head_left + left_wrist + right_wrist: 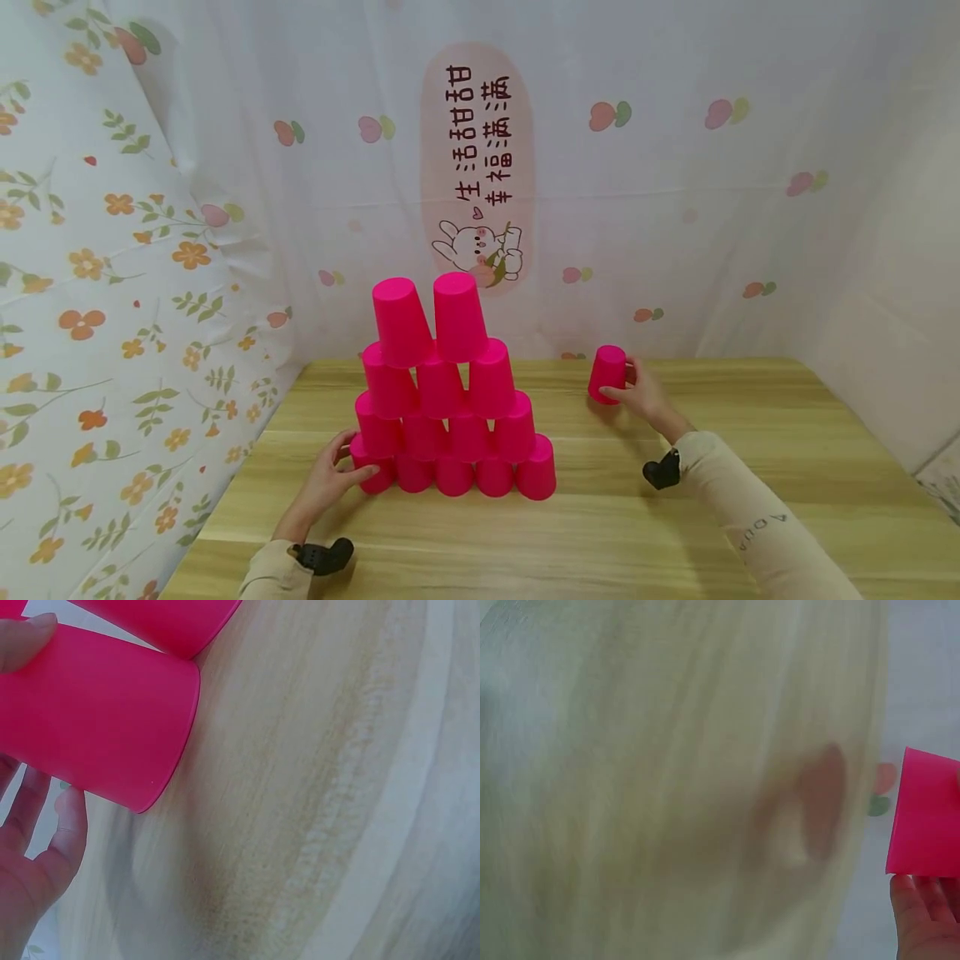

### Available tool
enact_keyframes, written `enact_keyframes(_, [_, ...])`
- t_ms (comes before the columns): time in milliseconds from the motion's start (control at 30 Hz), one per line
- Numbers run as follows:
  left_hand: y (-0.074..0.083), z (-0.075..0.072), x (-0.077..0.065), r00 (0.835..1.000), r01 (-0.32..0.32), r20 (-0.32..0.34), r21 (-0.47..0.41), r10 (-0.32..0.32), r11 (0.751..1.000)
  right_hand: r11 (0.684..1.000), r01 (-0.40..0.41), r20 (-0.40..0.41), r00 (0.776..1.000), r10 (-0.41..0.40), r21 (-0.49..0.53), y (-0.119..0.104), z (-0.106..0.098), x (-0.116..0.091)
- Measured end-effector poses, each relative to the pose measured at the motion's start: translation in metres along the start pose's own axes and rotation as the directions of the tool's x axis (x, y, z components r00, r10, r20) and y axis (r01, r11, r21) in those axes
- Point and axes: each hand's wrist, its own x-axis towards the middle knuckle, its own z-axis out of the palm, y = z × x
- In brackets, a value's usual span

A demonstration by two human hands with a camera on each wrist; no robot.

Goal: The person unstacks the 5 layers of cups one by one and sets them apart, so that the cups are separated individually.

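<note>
A pyramid of upside-down pink cups (pixel 491 379) stands left of the table's middle, with several in each of the two lower rows, three above those and two at the top. My left hand (pixel 327 479) holds the bottom row's leftmost cup (pixel 97 712), thumb on one side and fingers on the other. Off to the right, my right hand (pixel 645 396) grips a single upside-down pink cup (pixel 608 372). That cup (pixel 926 817) is raised off the table, and its shadow falls on the wood. The right thumb is mostly out of the right wrist view.
Beneath everything is a wood-grain table (pixel 600 533). A white printed curtain (pixel 675 208) hangs behind its back edge, and a floral cloth (pixel 112 333) hangs along the left. Black wrist devices (pixel 322 557) are strapped to both arms.
</note>
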Motion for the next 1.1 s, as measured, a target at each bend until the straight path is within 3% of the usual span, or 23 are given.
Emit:
enact_keyframes(333, [-0.002,0.001,0.000,1.000,0.008,-0.004,0.001,-0.008,1.000,0.995,-0.103,-0.061,0.993,0.103,-0.008,0.024,0.016,-0.008])
enact_keyframes(733, [-0.003,0.000,0.000,1.000,0.008,0.001,-0.009,-0.008,1.000,0.993,-0.111,-0.064,0.992,0.108,-0.049,0.028,0.022,-0.010])
enact_keyframes(967, [-0.003,0.000,0.001,1.000,0.000,0.007,-0.005,0.000,1.000,0.993,-0.121,0.054,0.991,0.120,0.012,0.023,0.010,-0.010])
enact_keyframes(1100, [-0.004,0.001,0.002,1.000,0.002,0.001,-0.014,-0.002,1.000,0.996,-0.083,0.134,0.988,0.080,0.022,0.011,-0.005,-0.011])
